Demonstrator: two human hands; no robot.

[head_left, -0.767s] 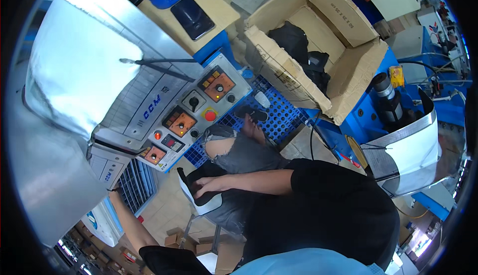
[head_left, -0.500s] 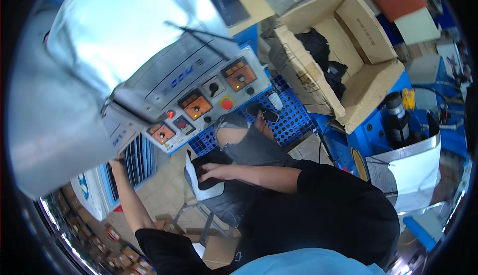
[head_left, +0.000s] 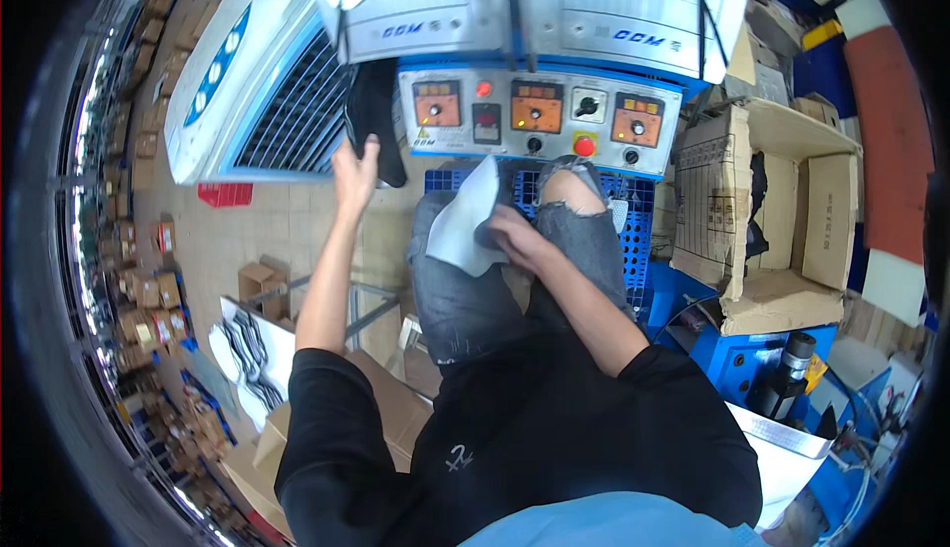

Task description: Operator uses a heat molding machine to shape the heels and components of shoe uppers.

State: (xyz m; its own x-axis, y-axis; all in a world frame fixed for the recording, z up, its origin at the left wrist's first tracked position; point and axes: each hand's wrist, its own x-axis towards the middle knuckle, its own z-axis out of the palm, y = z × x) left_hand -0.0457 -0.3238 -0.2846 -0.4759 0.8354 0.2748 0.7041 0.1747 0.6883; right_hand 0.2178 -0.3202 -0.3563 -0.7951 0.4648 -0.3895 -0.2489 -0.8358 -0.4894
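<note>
Left grip (head_left: 356,169): thumb pressed flat on the black piece (head_left: 378,116), pinching its lower end; fingers behind mostly hidden.
Right grip (head_left: 517,237): fingers closed on the dark edge of the white piece (head_left: 463,212); exact fingertip contact hidden.
Black piece: long, limp-looking, between the slatted unit (head_left: 297,116) and the control panel (head_left: 550,141). Upper end is up by the steel housing (head_left: 421,37); cannot tell if it touches.
Black piece risk: could snag on the housing edge or slats if pulled sideways; one-handed pinch at one end probably lets it twist or fold.
White piece: lies tilted over the jeans (head_left: 465,314), near the left thigh.
White piece risk: right grip looks like its main hold; if that loosens or the leg shifts, likely slides to the floor (head_left: 297,235).
Panel: red button (head_left: 584,144) just above the bare knee (head_left: 572,192); lifting the knee could knock it.
Right side: carton (head_left: 708,200) with dark pieces (head_left: 758,205) inside, well apart from both hands.
</note>
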